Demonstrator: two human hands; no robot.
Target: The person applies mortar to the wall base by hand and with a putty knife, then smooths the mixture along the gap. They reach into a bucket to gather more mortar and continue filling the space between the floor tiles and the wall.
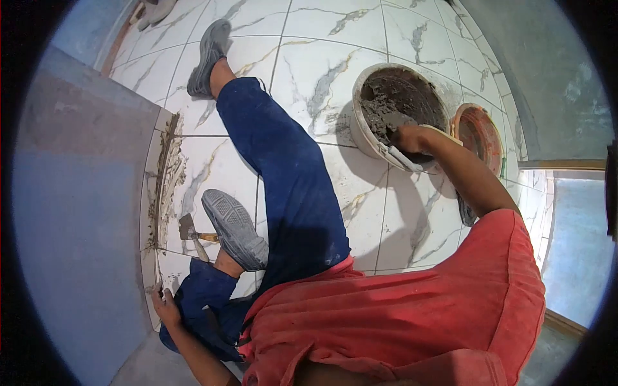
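Note:
My right hand (412,138) reaches over the near rim of a white bucket (360,122) and is closed on a trowel, whose grey blade (398,122) shows in the mortar; its handle is hidden by my fingers. Wet grey mortar (380,106) coats the inside of the bucket. Down by the wall base, my left hand (166,309) rests at the end of the skirting tile strip (149,199), thumb and finger apart. Wet mortar (170,186) is smeared along that strip and onto the floor. A scraper (188,228) with a wooden handle lies beside my shoe.
An orange-rimmed bucket (479,135) stands right of the white one. My bent leg and grey shoe (235,225) lie between the wall and my body; the other leg stretches forward. Marble-patterned tiles (322,71) cover the floor. A blue-grey wall (84,206) rises at left.

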